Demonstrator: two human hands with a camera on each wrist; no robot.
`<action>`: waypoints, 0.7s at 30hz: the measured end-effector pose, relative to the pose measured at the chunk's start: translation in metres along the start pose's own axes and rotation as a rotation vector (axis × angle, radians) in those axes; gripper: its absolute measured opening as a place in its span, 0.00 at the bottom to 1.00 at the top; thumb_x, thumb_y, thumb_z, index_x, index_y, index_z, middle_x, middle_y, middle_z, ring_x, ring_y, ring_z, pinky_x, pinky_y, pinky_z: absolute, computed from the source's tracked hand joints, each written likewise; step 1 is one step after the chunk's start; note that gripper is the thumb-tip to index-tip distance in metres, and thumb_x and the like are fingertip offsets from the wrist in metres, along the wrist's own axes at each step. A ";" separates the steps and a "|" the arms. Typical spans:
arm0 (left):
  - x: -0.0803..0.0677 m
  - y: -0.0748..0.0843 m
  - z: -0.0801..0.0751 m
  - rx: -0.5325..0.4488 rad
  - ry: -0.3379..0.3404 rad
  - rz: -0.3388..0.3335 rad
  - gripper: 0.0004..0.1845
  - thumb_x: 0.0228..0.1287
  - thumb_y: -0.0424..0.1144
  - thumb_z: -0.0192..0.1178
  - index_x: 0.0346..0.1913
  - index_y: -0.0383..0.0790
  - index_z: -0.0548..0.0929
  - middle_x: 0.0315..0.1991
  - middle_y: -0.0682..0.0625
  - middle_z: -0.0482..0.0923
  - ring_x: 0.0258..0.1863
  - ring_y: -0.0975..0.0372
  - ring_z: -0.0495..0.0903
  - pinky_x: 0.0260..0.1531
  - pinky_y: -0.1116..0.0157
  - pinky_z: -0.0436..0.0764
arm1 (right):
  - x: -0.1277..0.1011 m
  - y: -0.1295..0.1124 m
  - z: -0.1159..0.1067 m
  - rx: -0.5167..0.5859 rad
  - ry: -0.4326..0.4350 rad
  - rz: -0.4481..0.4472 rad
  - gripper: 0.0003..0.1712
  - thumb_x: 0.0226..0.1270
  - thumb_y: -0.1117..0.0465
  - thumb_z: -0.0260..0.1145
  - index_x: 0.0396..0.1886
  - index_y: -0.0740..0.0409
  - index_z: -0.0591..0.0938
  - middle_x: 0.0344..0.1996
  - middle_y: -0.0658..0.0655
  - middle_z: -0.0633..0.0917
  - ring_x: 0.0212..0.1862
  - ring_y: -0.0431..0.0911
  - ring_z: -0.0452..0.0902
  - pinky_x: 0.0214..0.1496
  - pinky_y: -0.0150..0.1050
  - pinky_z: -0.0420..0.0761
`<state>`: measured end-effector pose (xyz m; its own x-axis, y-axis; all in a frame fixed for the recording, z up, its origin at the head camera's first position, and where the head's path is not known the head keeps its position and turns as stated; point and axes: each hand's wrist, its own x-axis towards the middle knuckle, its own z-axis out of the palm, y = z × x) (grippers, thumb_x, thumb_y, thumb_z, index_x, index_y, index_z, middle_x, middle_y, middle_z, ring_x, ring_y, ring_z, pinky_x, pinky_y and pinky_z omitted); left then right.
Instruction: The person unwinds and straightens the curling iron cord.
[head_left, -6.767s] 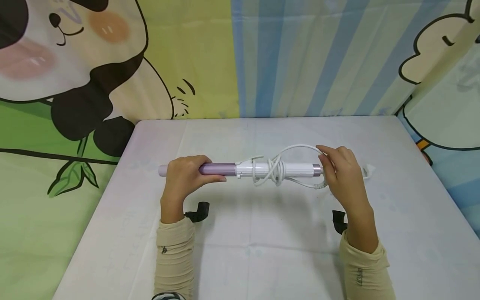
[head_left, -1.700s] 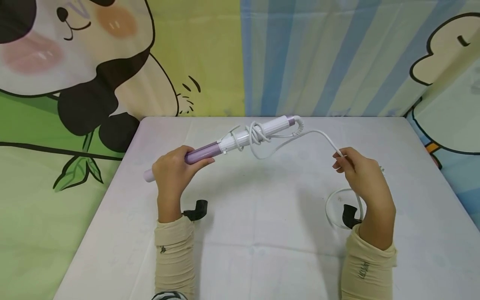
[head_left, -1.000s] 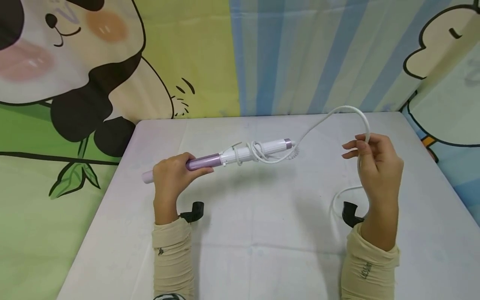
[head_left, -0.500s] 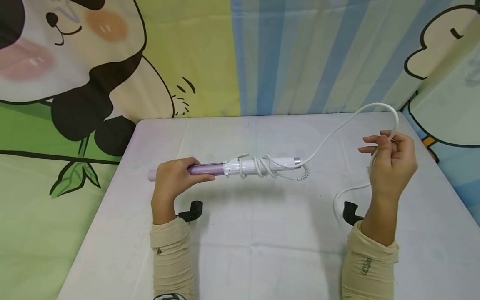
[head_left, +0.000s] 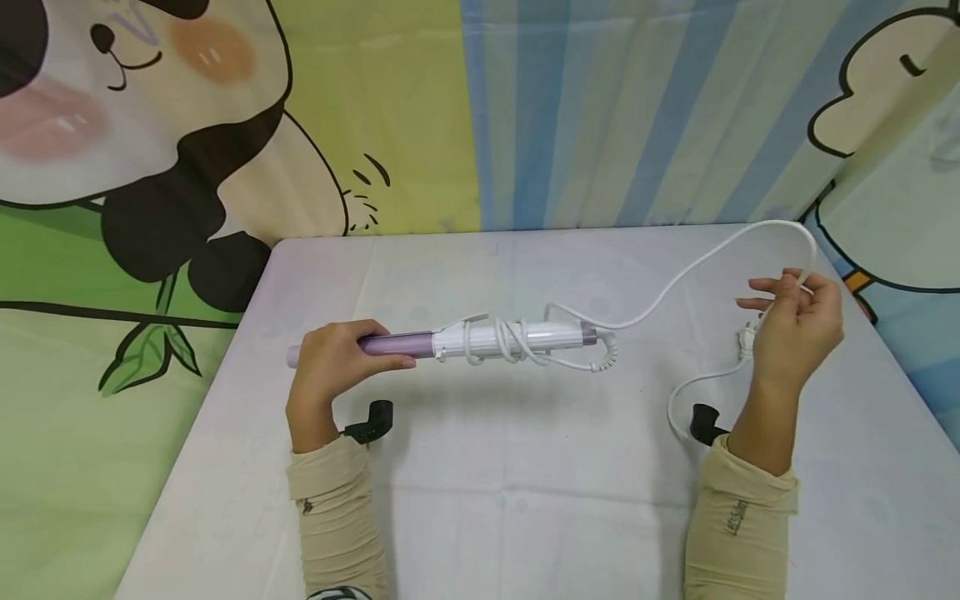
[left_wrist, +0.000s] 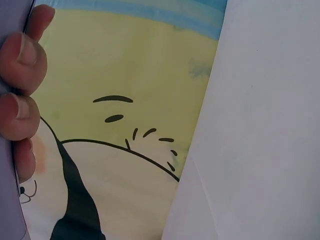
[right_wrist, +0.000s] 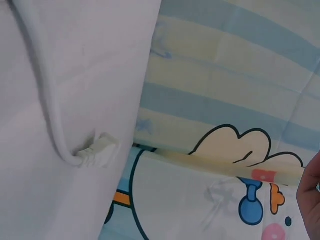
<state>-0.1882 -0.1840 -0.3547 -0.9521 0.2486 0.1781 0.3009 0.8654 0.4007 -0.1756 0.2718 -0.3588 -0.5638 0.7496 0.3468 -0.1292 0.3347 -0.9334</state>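
A curling iron (head_left: 480, 342) with a purple barrel and a white handle is held level above the white table (head_left: 525, 467). My left hand (head_left: 337, 360) grips its barrel; in the left wrist view the fingers (left_wrist: 20, 100) curl round it at the left edge. A few turns of white cord (head_left: 675, 280) are wound round the handle. The cord then arcs up to the right. My right hand (head_left: 789, 293) pinches the cord near the table's right edge. Below the hand the cord (right_wrist: 45, 90) drops in a loop to the table, where the white plug (right_wrist: 97, 150) lies.
Cartoon cloth walls, a panda (head_left: 150, 150) at left and blue stripes (head_left: 600, 108) behind, close the table in at the back and sides. Black wrist-camera mounts (head_left: 371, 421) show below both wrists. The table's right edge lies just beyond my right hand.
My right hand has moved right and slightly down, drawing more cord off the handle. My left hand has lowered the iron from tilted to level and shifted it a little left.
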 end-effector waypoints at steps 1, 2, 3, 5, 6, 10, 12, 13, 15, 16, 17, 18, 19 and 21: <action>-0.001 -0.001 -0.001 -0.013 -0.002 -0.004 0.24 0.35 0.61 0.71 0.31 0.46 0.84 0.23 0.52 0.81 0.22 0.62 0.73 0.25 0.66 0.67 | 0.001 0.003 0.000 -0.014 -0.002 0.017 0.11 0.67 0.54 0.54 0.43 0.54 0.76 0.24 0.37 0.81 0.19 0.27 0.77 0.29 0.20 0.75; -0.002 -0.002 -0.002 -0.029 0.000 -0.005 0.24 0.35 0.60 0.72 0.31 0.45 0.84 0.23 0.52 0.81 0.22 0.62 0.73 0.25 0.65 0.67 | 0.002 0.005 0.000 -0.033 -0.007 0.037 0.11 0.67 0.54 0.54 0.44 0.53 0.75 0.23 0.36 0.81 0.19 0.27 0.76 0.28 0.19 0.74; -0.004 -0.002 -0.003 -0.045 0.003 -0.004 0.23 0.34 0.58 0.72 0.31 0.45 0.85 0.23 0.52 0.81 0.22 0.62 0.73 0.26 0.65 0.68 | 0.003 0.008 0.000 -0.052 -0.017 0.059 0.12 0.67 0.53 0.54 0.44 0.53 0.75 0.23 0.36 0.80 0.19 0.27 0.76 0.28 0.19 0.74; -0.006 -0.004 -0.004 -0.080 0.022 0.004 0.21 0.33 0.55 0.74 0.30 0.45 0.84 0.23 0.51 0.81 0.23 0.62 0.73 0.26 0.65 0.68 | 0.005 0.013 0.001 -0.098 -0.045 0.106 0.12 0.68 0.52 0.53 0.46 0.52 0.74 0.23 0.34 0.79 0.18 0.26 0.75 0.27 0.19 0.73; -0.007 -0.004 -0.005 -0.097 0.037 0.010 0.21 0.33 0.53 0.75 0.30 0.45 0.84 0.23 0.51 0.81 0.23 0.61 0.73 0.26 0.65 0.68 | 0.005 0.015 0.001 -0.127 -0.062 0.126 0.13 0.68 0.52 0.52 0.46 0.51 0.74 0.23 0.33 0.79 0.17 0.25 0.75 0.26 0.18 0.72; -0.007 -0.006 -0.005 -0.147 0.135 0.035 0.19 0.32 0.48 0.76 0.29 0.43 0.84 0.23 0.49 0.81 0.23 0.60 0.73 0.25 0.65 0.68 | 0.007 0.021 0.002 -0.225 -0.117 0.183 0.15 0.69 0.51 0.50 0.49 0.52 0.73 0.21 0.29 0.75 0.17 0.23 0.73 0.25 0.18 0.71; -0.006 -0.006 -0.006 -0.134 0.202 0.028 0.19 0.33 0.48 0.76 0.29 0.42 0.84 0.22 0.48 0.81 0.22 0.60 0.72 0.24 0.65 0.67 | 0.008 0.024 0.002 -0.273 -0.131 0.199 0.17 0.70 0.51 0.49 0.51 0.53 0.72 0.21 0.28 0.74 0.16 0.22 0.72 0.25 0.17 0.71; -0.006 -0.007 -0.006 -0.121 0.235 0.018 0.19 0.33 0.48 0.76 0.28 0.41 0.84 0.22 0.48 0.81 0.21 0.59 0.72 0.23 0.65 0.66 | 0.008 0.026 0.002 -0.295 -0.137 0.204 0.18 0.70 0.51 0.48 0.52 0.54 0.72 0.21 0.28 0.73 0.16 0.22 0.71 0.25 0.17 0.70; -0.005 -0.008 -0.007 -0.082 0.290 -0.021 0.20 0.34 0.51 0.75 0.29 0.41 0.84 0.22 0.46 0.81 0.20 0.58 0.73 0.22 0.65 0.65 | 0.009 0.029 0.001 -0.368 -0.162 0.219 0.19 0.71 0.51 0.47 0.54 0.56 0.71 0.23 0.31 0.75 0.16 0.21 0.70 0.25 0.16 0.70; -0.006 -0.009 -0.007 -0.059 0.310 -0.049 0.21 0.34 0.52 0.75 0.29 0.40 0.84 0.22 0.45 0.81 0.20 0.57 0.73 0.22 0.64 0.64 | 0.010 0.031 0.001 -0.414 -0.183 0.228 0.20 0.71 0.51 0.46 0.55 0.56 0.71 0.25 0.34 0.78 0.15 0.20 0.69 0.24 0.16 0.69; -0.006 -0.009 -0.008 -0.033 0.330 -0.080 0.22 0.34 0.54 0.74 0.30 0.40 0.84 0.22 0.45 0.81 0.19 0.56 0.74 0.21 0.64 0.63 | 0.011 0.034 0.001 -0.467 -0.210 0.236 0.21 0.72 0.51 0.45 0.57 0.56 0.70 0.28 0.38 0.80 0.16 0.20 0.68 0.24 0.16 0.69; -0.007 -0.010 -0.008 -0.004 0.347 -0.110 0.24 0.34 0.55 0.74 0.31 0.40 0.84 0.22 0.45 0.81 0.19 0.55 0.74 0.21 0.63 0.63 | 0.012 0.036 0.001 -0.526 -0.245 0.240 0.22 0.73 0.51 0.44 0.58 0.57 0.70 0.32 0.43 0.82 0.16 0.19 0.66 0.25 0.17 0.68; -0.007 -0.010 -0.007 0.022 0.356 -0.142 0.26 0.35 0.57 0.73 0.32 0.40 0.84 0.23 0.44 0.82 0.20 0.54 0.74 0.21 0.63 0.63 | 0.012 0.039 0.001 -0.581 -0.289 0.245 0.23 0.73 0.51 0.42 0.59 0.58 0.69 0.36 0.47 0.83 0.16 0.19 0.65 0.26 0.18 0.68; -0.007 -0.012 -0.007 0.082 0.376 -0.197 0.28 0.34 0.61 0.71 0.34 0.41 0.84 0.23 0.44 0.82 0.19 0.53 0.74 0.20 0.62 0.62 | 0.013 0.043 0.001 -0.677 -0.397 0.242 0.24 0.74 0.52 0.40 0.61 0.59 0.67 0.45 0.56 0.83 0.17 0.20 0.64 0.28 0.24 0.68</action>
<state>-0.1843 -0.1987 -0.3546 -0.9001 -0.0881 0.4267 0.0953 0.9159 0.3900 -0.1893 0.2960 -0.3947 -0.7758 0.6300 -0.0343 0.4820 0.5567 -0.6766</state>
